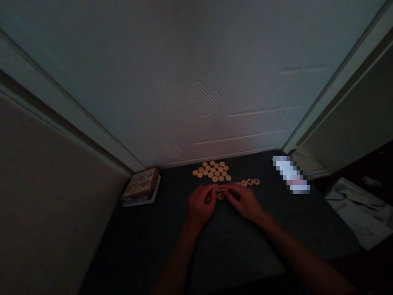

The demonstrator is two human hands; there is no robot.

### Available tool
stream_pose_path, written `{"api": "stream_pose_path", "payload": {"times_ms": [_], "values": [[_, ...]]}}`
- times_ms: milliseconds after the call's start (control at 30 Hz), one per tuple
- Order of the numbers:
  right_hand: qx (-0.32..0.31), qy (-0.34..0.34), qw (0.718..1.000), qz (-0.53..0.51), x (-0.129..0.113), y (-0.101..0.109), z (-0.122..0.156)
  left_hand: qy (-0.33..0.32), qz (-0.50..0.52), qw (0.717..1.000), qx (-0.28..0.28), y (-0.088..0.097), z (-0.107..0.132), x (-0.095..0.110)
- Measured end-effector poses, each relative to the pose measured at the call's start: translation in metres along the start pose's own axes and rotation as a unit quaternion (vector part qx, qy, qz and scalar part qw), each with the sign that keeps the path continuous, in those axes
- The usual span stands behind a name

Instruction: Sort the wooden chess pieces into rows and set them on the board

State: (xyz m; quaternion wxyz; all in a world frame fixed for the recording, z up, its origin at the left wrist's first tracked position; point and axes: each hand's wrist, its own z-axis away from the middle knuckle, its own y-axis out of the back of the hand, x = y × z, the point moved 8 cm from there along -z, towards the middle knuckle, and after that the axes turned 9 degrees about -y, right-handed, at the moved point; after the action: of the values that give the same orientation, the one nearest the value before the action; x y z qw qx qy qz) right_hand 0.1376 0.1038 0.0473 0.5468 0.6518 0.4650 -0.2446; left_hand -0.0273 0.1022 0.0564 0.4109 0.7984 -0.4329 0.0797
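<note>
My left hand (202,206) is closed, with its fingertips pressed at the edge of a round wooden xiangqi piece (218,188). Opposite it, my right hand (245,199) pinches another xiangqi piece (225,189), partly hidden by the fingers. Just below the fingertips, a piece with a red character (220,196) lies on the dark table (233,246). To the right, a row of face-up pieces (249,182) shows dark and red markings; my right hand covers part of that row. Behind the hands lies a loose cluster of blank-looking pieces (212,169).
A stack of books or boxes (143,183) stands at the table's left end. A bright, pixelated object (290,174) lies at the right. The pale wall (147,82) with embossed hearts rises directly behind the table. Beyond the right edge are white papers or packaging (357,209).
</note>
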Motion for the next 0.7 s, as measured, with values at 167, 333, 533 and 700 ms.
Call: {"api": "stream_pose_path", "payload": {"times_ms": [167,333,533,700], "values": [[0.003,0.05,0.999,0.005,-0.004,-0.01,0.009,-0.023,0.005,1.0,-0.005,-0.002,0.002,0.007],[0.03,0.045,0.998,0.02,0.0,-0.006,0.009,-0.011,0.022,0.999,-0.031,-0.006,0.002,0.007],[0.029,0.067,0.996,0.056,0.0,-0.003,0.011,0.002,0.042,0.997,-0.058,-0.011,0.004,0.008],[0.011,0.086,0.994,0.069,-0.002,-0.007,0.013,0.025,0.054,0.996,-0.063,-0.014,0.006,0.005]]}}
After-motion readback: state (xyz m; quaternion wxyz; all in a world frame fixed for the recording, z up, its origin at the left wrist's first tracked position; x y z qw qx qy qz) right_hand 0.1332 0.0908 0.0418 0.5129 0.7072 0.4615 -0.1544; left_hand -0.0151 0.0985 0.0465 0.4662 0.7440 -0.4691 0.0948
